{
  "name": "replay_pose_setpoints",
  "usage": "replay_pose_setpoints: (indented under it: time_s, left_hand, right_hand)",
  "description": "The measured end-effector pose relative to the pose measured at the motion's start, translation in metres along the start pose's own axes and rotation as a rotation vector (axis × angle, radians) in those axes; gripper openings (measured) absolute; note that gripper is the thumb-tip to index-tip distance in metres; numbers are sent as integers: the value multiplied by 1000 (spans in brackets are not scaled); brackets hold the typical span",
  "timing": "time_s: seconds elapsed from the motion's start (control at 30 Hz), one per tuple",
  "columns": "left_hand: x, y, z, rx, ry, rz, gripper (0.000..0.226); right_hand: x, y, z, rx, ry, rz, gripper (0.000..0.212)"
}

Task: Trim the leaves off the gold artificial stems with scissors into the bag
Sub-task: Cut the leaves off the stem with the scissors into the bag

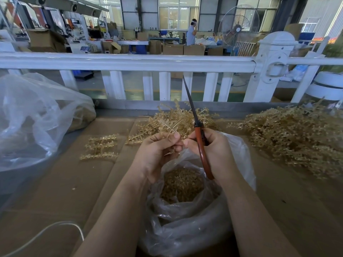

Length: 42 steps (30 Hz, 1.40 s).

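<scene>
A white railing (130,62) crosses the upper half of the frame, with a capped post (272,60) at upper right. A large clear plastic sack (33,115) slumps at left. Brown cardboard (61,179) covers the worktop, a white cable (55,229) curling at lower left. Beyond, a standing fan (238,28), cartons (194,50) and a distant person (191,34).

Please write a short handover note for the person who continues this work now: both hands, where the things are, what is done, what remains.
Left hand: pinches a small gold plastic stem piece above the bag.
Right hand: grips red-handled scissors, blades closed, pointing up.
Clear plastic bag: open under the hands, with gold trimmings inside.
Done: some leaves cut.
Left: big heap of gold stems at right, smaller heap ahead.
</scene>
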<state>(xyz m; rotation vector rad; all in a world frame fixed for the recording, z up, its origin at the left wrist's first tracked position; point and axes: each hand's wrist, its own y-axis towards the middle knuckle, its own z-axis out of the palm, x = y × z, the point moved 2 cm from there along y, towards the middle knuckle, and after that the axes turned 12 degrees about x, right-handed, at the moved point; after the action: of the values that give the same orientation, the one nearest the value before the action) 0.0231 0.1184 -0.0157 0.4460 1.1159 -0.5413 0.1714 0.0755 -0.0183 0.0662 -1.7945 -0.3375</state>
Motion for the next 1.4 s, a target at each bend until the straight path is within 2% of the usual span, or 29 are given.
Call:
replay_pose_setpoints:
  time_s: [0.4, 0.5, 0.7, 0.83, 0.97, 1.4]
  left_hand:
    - [-2, 1, -4, 65, -50, 21, 6]
    - [-4, 1, -3, 34, -62, 65, 4]
    - [-10, 0, -10, -110, -114, 182, 11]
    - [-15, -2, -12, -120, -129, 243, 8]
    - [-17, -2, -14, -154, -117, 289, 10]
    - [-17, -4, -14, -89, -49, 332, 5]
  right_hand:
    - [-1, 1, -2, 7, -33, -9, 16]
    - [-2, 1, -1, 11, -48, -47, 20]
    - [-5, -2, 1, 21, -262, -68, 44]
    - [-5, -5, 3, 79, -498, -86, 53]
    - [-10, -5, 0, 68, -652, -71, 45]
    - [-10, -7, 1, 74, -723, -30, 50]
